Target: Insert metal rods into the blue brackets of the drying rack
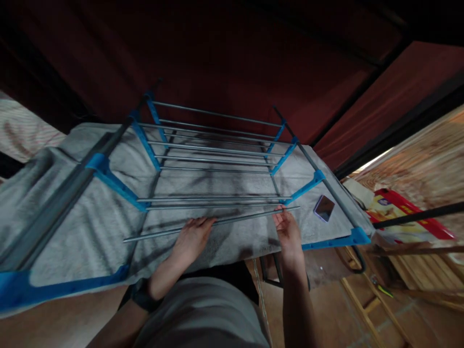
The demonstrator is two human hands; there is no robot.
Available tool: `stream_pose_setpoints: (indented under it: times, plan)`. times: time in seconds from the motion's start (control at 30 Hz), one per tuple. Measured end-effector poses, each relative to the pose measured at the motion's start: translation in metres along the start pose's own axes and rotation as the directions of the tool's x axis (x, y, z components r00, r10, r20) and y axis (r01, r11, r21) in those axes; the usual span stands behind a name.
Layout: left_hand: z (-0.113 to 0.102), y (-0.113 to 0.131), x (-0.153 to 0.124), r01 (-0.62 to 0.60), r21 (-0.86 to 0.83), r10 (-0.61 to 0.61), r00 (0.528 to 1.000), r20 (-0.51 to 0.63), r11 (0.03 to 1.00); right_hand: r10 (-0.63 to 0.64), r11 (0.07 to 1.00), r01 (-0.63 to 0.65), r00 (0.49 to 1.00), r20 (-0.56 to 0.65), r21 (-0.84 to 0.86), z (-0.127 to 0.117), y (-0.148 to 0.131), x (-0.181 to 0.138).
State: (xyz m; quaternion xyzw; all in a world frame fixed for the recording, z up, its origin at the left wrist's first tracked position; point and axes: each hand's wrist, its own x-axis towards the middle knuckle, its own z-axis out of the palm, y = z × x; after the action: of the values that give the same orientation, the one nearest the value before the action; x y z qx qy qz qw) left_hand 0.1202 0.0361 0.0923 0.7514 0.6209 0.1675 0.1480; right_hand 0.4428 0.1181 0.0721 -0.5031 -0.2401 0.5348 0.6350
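A thin grey metal rod (246,218) lies slanted in front of me, its left end lower than its right. My left hand (194,237) is closed around it left of its middle, palm down. Near the right end, my right hand (287,227) grips the same rod between fingers and thumb. Just beyond is a rack frame of grey tubes with blue plastic brackets (121,188). Several crossbars (217,159) span its brackets, two of them (217,199) close behind the held rod. Neither end of the held rod sits in a bracket.
The rack rests on a grey cloth (232,241) over a table. A phone (324,209) lies on the cloth at the right. Further right are a red and yellow package (406,212) and wooden furniture on the tiled floor. A dark red curtain (217,58) hangs behind.
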Motion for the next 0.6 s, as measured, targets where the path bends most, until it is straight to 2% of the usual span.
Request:
stream_pose_setpoints:
  times: [0.2,0.6]
  plan:
    - [-0.003,0.005,-0.003,-0.003,0.159,-0.005,0.998,0.055,0.987,0.118,0.989,-0.112,0.991,-0.055,0.095,-0.018,0.015,0.009]
    - [-0.004,-0.012,-0.003,0.010,0.225,-0.032,0.995,0.093,0.974,0.202,0.979,-0.198,0.976,-0.082,0.058,-0.047,0.039,0.031]
